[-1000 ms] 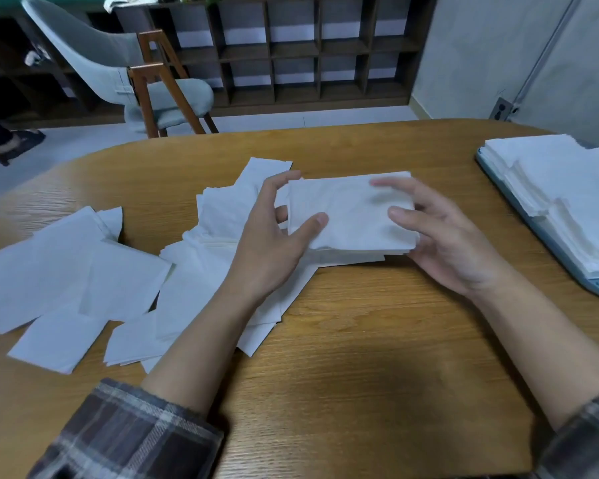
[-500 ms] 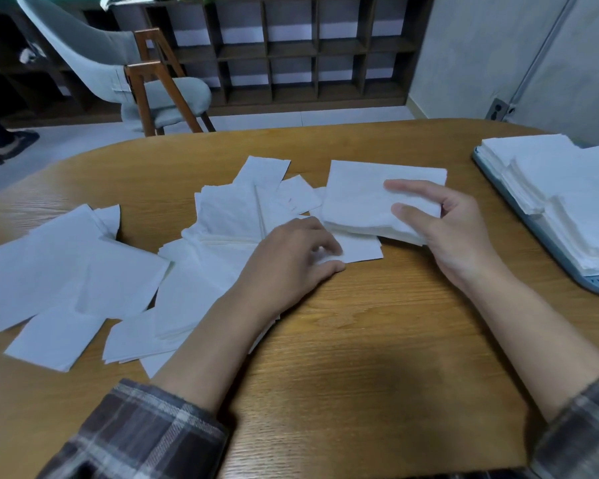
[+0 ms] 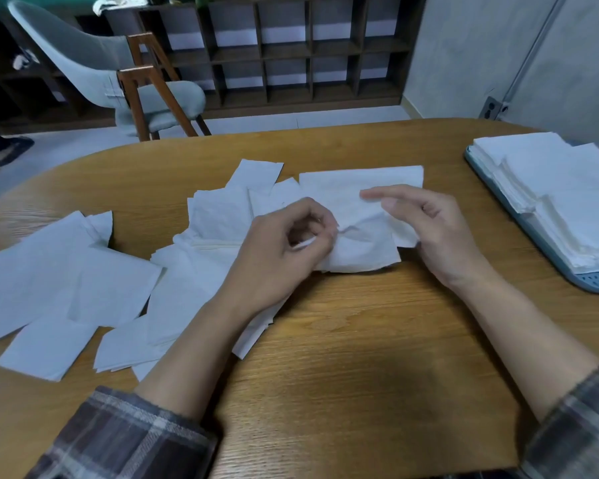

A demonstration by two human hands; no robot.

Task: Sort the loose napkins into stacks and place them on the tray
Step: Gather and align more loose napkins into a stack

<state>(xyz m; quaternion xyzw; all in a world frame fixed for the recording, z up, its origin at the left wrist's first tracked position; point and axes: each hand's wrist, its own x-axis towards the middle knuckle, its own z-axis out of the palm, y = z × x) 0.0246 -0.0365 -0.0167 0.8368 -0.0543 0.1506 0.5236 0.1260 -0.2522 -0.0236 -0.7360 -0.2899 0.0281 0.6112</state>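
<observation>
The step in hand was judged to be adding one more napkin to a stack (image 3: 360,181) under assembly, with the task only partly done. Loose napkins (image 3: 66,271) lay spread on the table (image 3: 360,357) at the left, and a disordered heap (image 3: 215,229) lay in the middle. Finished stacks (image 3: 567,202) already sat on the tray (image 3: 595,283) at the far right. The next move was judged to call for flattening the crumpled napkin (image 3: 360,247) and squaring it on the stack. The stack would then need carrying rightward to the tray without the thin sheets sliding apart. The left hand (image 3: 284,243) had its fingers curled, pinching the left edge of the crumpled napkin between thumb and fingertips. That napkin lay just right of those fingers, puckered at the pinch, on the near part of the stack between the two hands. The right hand (image 3: 436,233) was at the stack's right edge, forefinger and thumb stretched over the top sheet and the remaining fingers curled. A corner of paper showed beneath the palm. Whether that hand gripped the stack or only steadied it could not be told. The tray stood well apart to its right.
</observation>
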